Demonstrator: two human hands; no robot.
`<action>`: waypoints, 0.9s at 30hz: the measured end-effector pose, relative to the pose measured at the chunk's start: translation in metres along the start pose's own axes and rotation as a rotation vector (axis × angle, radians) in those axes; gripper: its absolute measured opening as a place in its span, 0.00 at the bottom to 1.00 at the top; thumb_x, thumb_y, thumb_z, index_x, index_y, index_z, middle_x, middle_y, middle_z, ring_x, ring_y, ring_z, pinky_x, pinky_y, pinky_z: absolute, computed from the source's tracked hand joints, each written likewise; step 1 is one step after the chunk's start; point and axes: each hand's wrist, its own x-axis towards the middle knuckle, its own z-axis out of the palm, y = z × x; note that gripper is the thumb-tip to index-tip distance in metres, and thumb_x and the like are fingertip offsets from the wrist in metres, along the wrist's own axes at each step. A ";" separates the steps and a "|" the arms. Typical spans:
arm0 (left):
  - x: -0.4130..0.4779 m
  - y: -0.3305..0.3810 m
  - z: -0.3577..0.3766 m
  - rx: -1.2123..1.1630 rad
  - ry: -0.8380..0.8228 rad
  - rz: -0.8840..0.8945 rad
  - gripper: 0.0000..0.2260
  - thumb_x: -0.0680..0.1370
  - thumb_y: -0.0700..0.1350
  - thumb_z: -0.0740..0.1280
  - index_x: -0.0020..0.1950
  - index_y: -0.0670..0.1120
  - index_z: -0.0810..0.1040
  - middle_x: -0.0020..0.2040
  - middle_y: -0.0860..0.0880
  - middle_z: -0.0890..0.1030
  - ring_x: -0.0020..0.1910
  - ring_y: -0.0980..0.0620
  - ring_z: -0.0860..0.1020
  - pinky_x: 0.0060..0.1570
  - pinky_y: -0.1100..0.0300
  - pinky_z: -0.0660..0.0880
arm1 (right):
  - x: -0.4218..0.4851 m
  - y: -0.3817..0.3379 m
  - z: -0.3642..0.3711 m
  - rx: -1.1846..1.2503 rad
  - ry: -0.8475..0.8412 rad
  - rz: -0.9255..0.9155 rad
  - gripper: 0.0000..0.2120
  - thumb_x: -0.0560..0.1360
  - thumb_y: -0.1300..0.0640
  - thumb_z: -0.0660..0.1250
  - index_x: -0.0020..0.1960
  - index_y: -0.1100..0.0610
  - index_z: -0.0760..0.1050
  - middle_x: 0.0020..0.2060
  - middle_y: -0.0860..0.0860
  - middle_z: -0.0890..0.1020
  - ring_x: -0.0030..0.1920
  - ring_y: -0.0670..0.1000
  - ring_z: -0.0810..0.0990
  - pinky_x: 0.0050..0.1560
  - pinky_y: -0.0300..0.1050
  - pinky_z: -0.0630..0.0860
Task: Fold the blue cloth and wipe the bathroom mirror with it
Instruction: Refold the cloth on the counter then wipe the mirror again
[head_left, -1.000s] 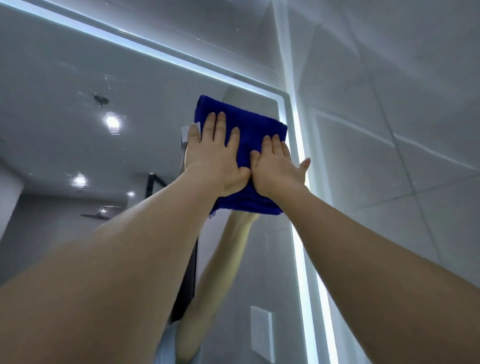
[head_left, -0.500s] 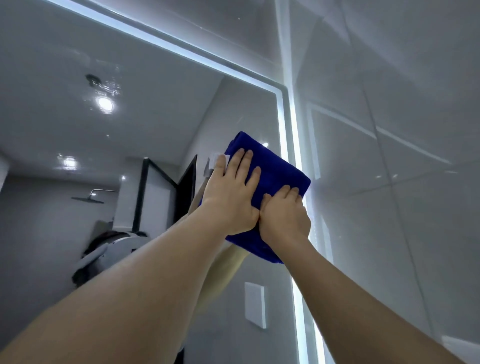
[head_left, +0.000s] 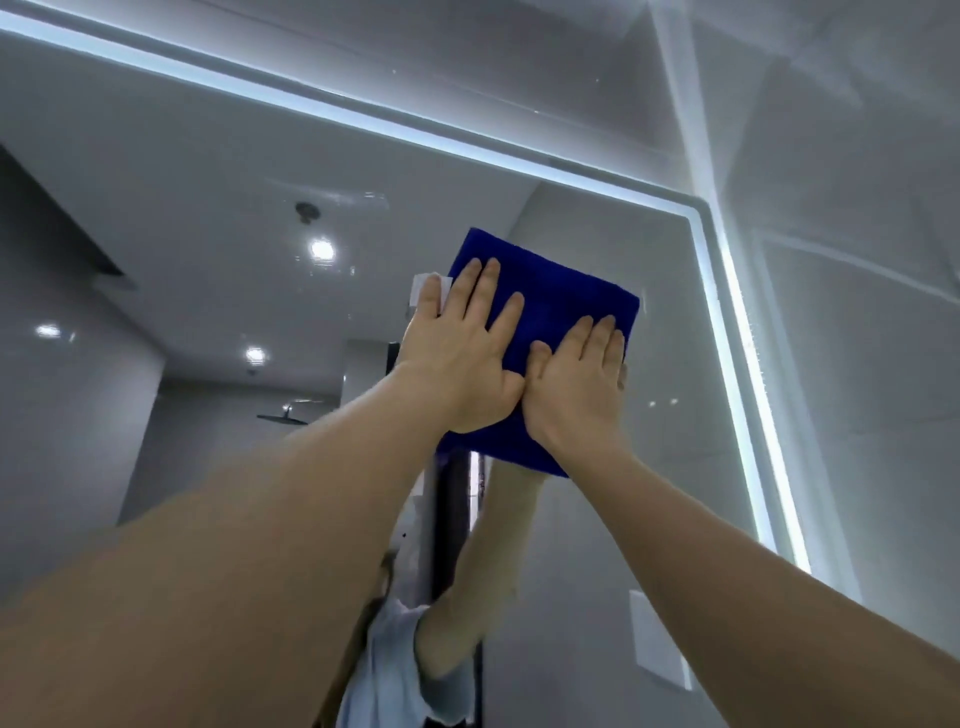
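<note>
With both hands, the left hand (head_left: 457, 358) and right hand (head_left: 576, 387), spread flat pressing the folded blue cloth (head_left: 556, 296) against the bathroom mirror (head_left: 208, 260), uneven pressure could let it slip and unfold.

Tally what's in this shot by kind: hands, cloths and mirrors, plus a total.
Hands: 2 (left hand, right hand)
Blue cloth: 1
Mirror: 1
Total: 4
</note>
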 end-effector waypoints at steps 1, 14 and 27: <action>-0.003 -0.015 -0.003 0.000 -0.001 -0.025 0.30 0.78 0.59 0.43 0.76 0.47 0.40 0.76 0.43 0.37 0.75 0.45 0.37 0.71 0.45 0.38 | 0.001 -0.015 0.003 -0.008 0.007 -0.028 0.28 0.82 0.49 0.45 0.76 0.62 0.41 0.76 0.58 0.44 0.76 0.56 0.43 0.74 0.50 0.42; -0.087 -0.195 -0.020 0.024 0.027 -0.292 0.30 0.79 0.56 0.47 0.76 0.47 0.40 0.76 0.42 0.38 0.75 0.44 0.38 0.72 0.44 0.41 | -0.031 -0.202 0.046 -0.082 -0.037 -0.348 0.28 0.82 0.49 0.43 0.76 0.62 0.40 0.76 0.58 0.42 0.76 0.56 0.41 0.74 0.51 0.41; -0.272 -0.391 -0.029 0.061 -0.061 -0.631 0.31 0.79 0.54 0.50 0.76 0.43 0.41 0.75 0.37 0.41 0.75 0.40 0.43 0.71 0.42 0.45 | -0.158 -0.427 0.118 -0.063 -0.140 -0.693 0.29 0.82 0.48 0.44 0.76 0.61 0.40 0.76 0.57 0.41 0.76 0.55 0.39 0.74 0.50 0.38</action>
